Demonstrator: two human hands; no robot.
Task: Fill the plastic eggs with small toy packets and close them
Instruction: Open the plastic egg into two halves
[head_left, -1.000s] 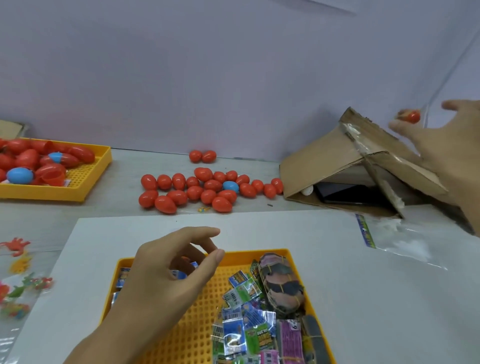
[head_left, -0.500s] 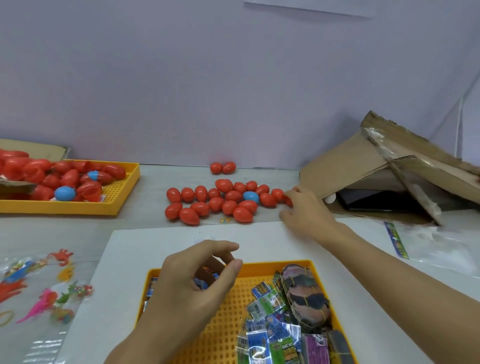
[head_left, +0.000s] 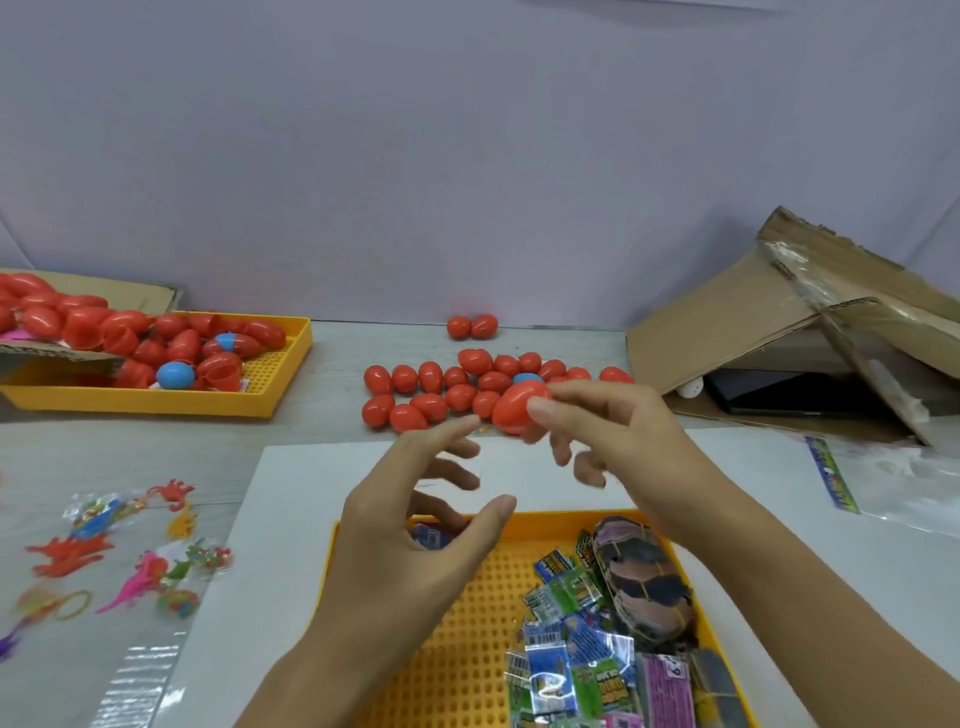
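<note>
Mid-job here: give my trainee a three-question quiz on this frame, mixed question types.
1. True or false: the right hand holds a blue egg.
2. Which hand is open? A) left hand B) right hand
3. Fill in: the toy packets lie in a yellow ____.

Key: 1. False, it pinches a red egg. 2. A, its fingers are spread and hold nothing. 3. tray.

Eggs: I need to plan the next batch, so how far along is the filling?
Done, seemingly: closed eggs clustered on the table. In hand: right hand pinches a closed red egg; left hand is open beside it. Left: toy packets in the near tray, egg halves in the far tray.
</note>
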